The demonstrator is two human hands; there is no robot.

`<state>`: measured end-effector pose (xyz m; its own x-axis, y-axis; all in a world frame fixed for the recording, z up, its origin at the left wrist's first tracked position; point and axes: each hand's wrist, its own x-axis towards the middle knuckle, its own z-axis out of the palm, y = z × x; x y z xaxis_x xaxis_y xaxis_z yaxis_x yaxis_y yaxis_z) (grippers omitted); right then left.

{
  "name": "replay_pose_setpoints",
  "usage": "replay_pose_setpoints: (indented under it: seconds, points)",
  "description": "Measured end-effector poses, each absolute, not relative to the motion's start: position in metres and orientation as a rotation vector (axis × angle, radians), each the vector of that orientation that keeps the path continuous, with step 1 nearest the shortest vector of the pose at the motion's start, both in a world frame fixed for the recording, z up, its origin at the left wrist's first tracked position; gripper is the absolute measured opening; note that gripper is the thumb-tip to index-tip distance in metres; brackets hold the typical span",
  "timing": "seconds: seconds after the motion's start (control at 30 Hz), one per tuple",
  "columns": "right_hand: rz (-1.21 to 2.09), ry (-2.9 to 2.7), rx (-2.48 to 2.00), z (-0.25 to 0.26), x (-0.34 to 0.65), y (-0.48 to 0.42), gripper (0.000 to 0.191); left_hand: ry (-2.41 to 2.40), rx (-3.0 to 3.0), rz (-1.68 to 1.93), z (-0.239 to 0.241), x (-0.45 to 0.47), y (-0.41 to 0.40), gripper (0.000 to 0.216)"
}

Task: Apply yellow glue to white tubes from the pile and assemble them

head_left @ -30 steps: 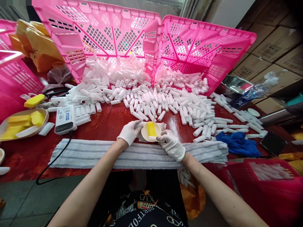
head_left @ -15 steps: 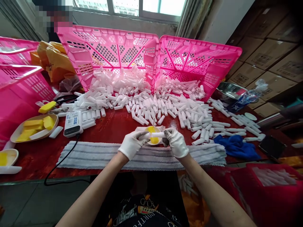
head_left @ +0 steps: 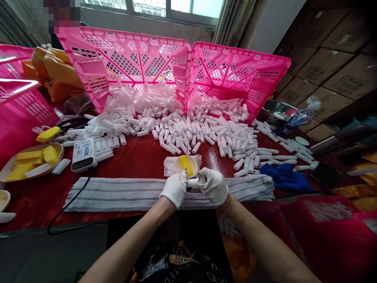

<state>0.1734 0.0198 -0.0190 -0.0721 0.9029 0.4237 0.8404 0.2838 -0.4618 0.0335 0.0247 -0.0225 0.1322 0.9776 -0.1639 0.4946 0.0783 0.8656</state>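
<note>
Both my hands wear white gloves and grip one short white tube lying crosswise between them. My left hand is closed on its left end, my right hand on its right end; the fingers cover much of it. Just beyond the hands, a small pale bowl holds something yellow with a thin stick upright in it. Under the bowl lies a white cloth or paper. A grey-striped towel stretches along the table edge beneath my hands.
Loose white tubes spread from two tipped pink baskets. At left are a plate of yellow blocks, a white corded device and another pink basket. A blue cloth, a bottle and a metal basin stand right.
My hands have come closer together and nearer to my body, still on a white tube. The bowl, partly behind the tube before, now shows more fully. The view has shifted slightly right.
</note>
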Motion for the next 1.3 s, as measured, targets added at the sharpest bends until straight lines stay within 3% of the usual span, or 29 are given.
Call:
replay_pose_setpoints:
  seconds: [0.13, 0.27, 0.57, 0.63, 0.77, 0.83, 0.97, 1.07, 1.17, 1.3]
  points:
    - [0.139, -1.722, -1.609, -0.023, 0.174, 0.016, 0.035, 1.618, 1.732, 0.939, -0.022, 0.040, 0.017, 0.047]
    - [0.009, -1.890, -1.422, -0.021, 0.179, 0.010, 0.033, 1.413, 1.414, 0.729, -0.020, 0.043, 0.016, 0.055]
    - [0.133, -1.612, -1.726, -0.012, 0.174, -0.002, 0.037, 1.577, 1.773, 0.969, -0.015, 0.051, 0.003, 0.049]
    - [-0.043, -1.713, -1.637, -0.010, 0.182, -0.014, 0.035, 1.461, 1.666, 0.863, -0.012, 0.053, 0.003, 0.051]
    - [-0.470, -1.961, -1.360, -0.014, 0.212, -0.047, 0.031, 1.025, 1.314, 0.318, -0.013, 0.059, -0.004, 0.063]
    - [-0.406, -1.946, -1.511, -0.018, 0.230, -0.066, 0.031, 0.886, 1.260, 0.178, -0.020, 0.059, -0.013, 0.067]
    - [0.044, -1.611, -2.007, -0.026, 0.268, -0.103, 0.031, 0.850, 1.371, 0.114, -0.035, 0.051, -0.037, 0.066]
    - [0.262, -1.301, -2.161, -0.033, 0.282, -0.132, 0.032, 0.838, 1.743, 0.128, -0.040, 0.053, -0.054, 0.057]
    - [0.343, -1.173, -2.268, -0.043, 0.269, -0.153, 0.033, 0.823, 2.172, 0.155, -0.044, 0.075, -0.074, 0.065]
    - [0.324, -1.062, -2.386, -0.058, 0.238, -0.160, 0.034, 0.823, 2.354, -0.124, -0.060, 0.106, -0.098, 0.032]
